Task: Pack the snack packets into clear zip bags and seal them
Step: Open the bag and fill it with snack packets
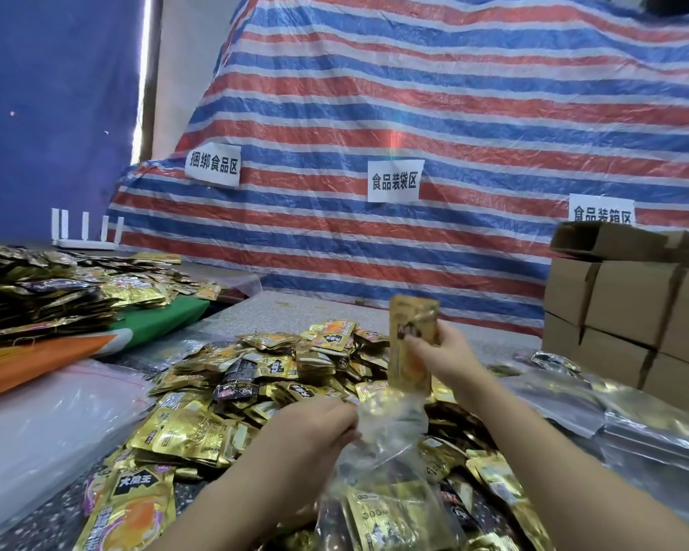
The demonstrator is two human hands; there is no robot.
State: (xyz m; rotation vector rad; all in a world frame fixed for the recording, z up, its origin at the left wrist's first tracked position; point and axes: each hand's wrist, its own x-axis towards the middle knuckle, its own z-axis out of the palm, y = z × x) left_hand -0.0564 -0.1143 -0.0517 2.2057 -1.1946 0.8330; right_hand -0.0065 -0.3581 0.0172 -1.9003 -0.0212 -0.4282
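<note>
the left hand (315, 425) pinches the clear bag's (378, 483) mouth open; right above the bag, the right hand (444, 353) grips a gold packet (410, 347) upright, likely to slide it in.

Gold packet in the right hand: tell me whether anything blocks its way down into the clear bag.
Nothing visible does. The right hand holds the gold packet upright, its lower end at the mouth of the clear zip bag, which the left hand grips at the rim. Packets already sit lower in the bag.
</note>
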